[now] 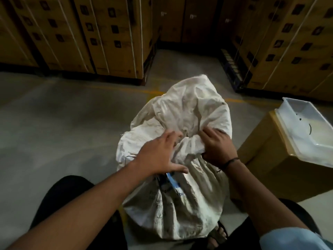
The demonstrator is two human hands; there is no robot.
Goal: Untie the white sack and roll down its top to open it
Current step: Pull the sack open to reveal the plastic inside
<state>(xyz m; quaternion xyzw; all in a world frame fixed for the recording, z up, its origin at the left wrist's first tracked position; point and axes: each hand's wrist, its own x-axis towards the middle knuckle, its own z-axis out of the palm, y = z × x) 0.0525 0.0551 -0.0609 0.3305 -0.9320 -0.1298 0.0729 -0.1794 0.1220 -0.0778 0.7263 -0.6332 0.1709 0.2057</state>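
A white woven sack [185,112] stands upright on the floor between my knees, with blue print low on its front. Its loose top is bunched and flops away from me. My right hand [217,147] grips a gathered fold of the sack's neck on the right side. My left hand [160,155] hovers over the left side of the neck with fingers spread, touching or nearly touching the cloth. No tie or knot shows; the hands and folds hide that spot.
A cardboard box [281,170] stands close on the right with a clear plastic tray [306,129] on top. Stacks of strapped cartons [100,33] on pallets line the back and right. Grey concrete floor [54,114] lies to the left.
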